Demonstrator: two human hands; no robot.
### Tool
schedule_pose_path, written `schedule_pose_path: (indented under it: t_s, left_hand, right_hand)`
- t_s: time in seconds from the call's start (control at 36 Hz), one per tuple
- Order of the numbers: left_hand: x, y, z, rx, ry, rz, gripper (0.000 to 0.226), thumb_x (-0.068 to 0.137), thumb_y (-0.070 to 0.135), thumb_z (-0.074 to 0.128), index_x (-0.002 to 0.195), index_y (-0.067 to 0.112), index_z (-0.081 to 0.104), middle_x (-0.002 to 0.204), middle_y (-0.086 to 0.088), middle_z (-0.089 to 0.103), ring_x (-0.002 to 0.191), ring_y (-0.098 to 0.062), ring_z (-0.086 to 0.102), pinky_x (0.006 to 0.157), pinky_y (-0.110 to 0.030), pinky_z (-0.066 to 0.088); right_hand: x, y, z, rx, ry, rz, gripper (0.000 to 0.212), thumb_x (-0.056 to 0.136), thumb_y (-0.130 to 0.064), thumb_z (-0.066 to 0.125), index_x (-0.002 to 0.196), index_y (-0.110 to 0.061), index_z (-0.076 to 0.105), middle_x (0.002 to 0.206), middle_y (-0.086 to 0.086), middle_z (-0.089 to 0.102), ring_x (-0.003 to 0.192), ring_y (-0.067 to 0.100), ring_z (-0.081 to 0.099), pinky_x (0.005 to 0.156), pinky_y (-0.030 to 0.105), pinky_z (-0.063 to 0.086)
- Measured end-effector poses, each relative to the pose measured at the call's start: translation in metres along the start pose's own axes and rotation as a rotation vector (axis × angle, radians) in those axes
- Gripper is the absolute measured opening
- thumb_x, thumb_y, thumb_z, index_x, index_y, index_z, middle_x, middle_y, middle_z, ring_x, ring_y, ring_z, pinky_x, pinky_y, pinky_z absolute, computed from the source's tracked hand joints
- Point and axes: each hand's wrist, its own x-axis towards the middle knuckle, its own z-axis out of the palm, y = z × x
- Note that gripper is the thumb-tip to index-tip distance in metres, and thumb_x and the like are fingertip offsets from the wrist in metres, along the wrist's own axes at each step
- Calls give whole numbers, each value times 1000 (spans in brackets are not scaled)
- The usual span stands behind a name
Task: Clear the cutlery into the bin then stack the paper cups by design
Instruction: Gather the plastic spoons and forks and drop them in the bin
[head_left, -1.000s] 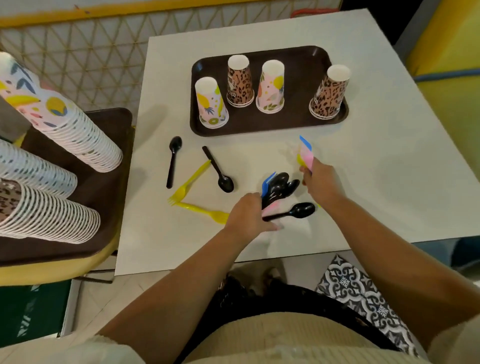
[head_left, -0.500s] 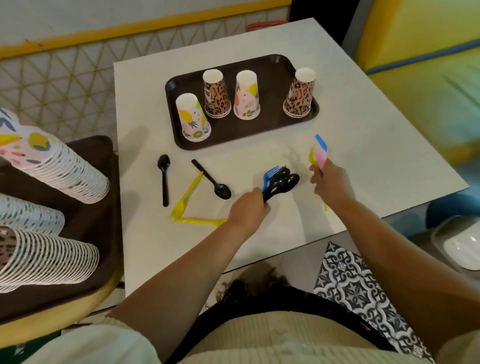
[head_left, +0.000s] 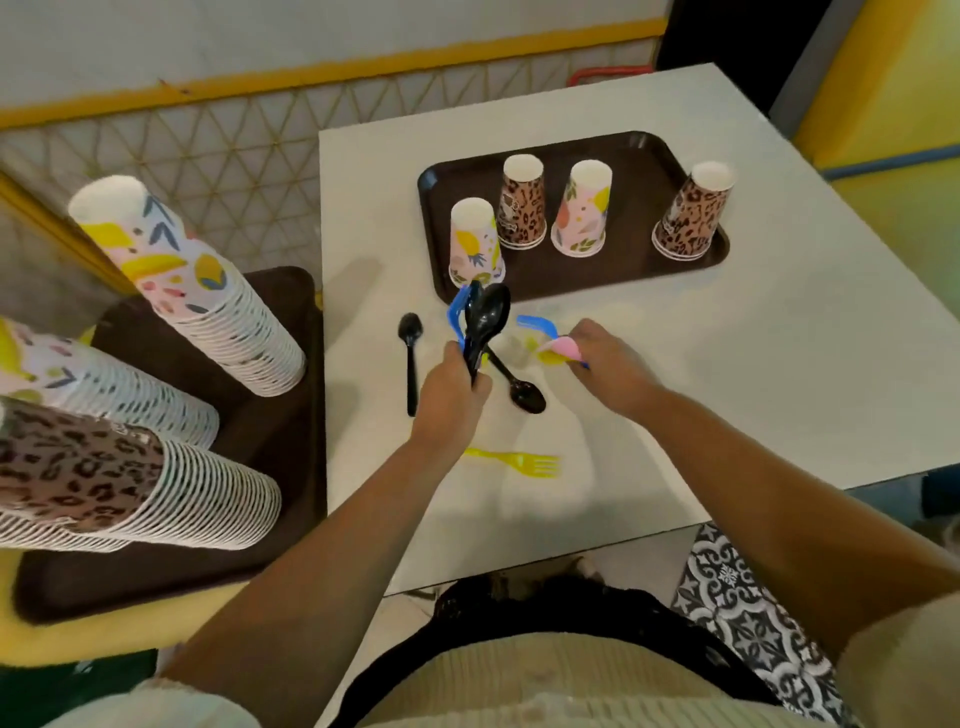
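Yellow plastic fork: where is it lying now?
The yellow plastic fork lies on the white table near its front edge, between the forearms, below the loose black spoon.

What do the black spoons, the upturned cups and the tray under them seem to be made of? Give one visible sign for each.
Black spoons: likely plastic, glossy with thin moulded handles.
Upturned cups: paper, matte printed walls and rolled white rims.
Tray: probably dark brown plastic with a slight sheen and a raised rounded rim; laminate cannot be ruled out.
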Motion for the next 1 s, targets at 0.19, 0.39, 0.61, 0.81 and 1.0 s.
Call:
schedule_pose_path:
  t_s: [0.19,0.39,0.61,0.81,1.0]
  left_hand:
    - [8,-26,-14,14,145,-57,31,99,23,47,120,0,50,98,-25,65,93,-42,60,69,-37,37]
    - [6,-35,-16,34,238,-157,30,98,29,47,104,-1,53,80,-20,59,81,-40,58,59,-32,26]
    - [-2,-36,-7,16,295,-263,32,98,34,47,99,2,54,76,-15,55,76,-37,57,60,-33,32]
    - [-8,-31,0,-18,385,-332,26,97,31,50,88,6,52,70,-7,51,67,-24,46,58,-31,27]
    - [-23,-30,-2,-38,485,-366,25,96,30,52,82,10,46,65,-3,47,65,-25,43,58,-32,25]
  right_hand:
    - [29,-26,9,-46,-229,-117,14,84,-27,56,96,-22,51,80,4,53,68,23,50,61,32,34]
    - [46,-18,15,-88,-388,-218,30,72,-46,44,91,-23,48,86,3,58,73,26,54,63,35,37]
    - [54,19,10,-318,-402,-551,22,92,-27,52,111,-17,57,125,-2,47,97,20,58,64,27,33]
    - [54,23,8,-314,-341,-646,45,92,-47,37,113,-13,58,110,2,61,103,15,46,75,24,32]
    - [61,-17,20,-290,-265,-626,25,90,-18,52,110,-3,52,100,20,58,101,33,54,75,35,35]
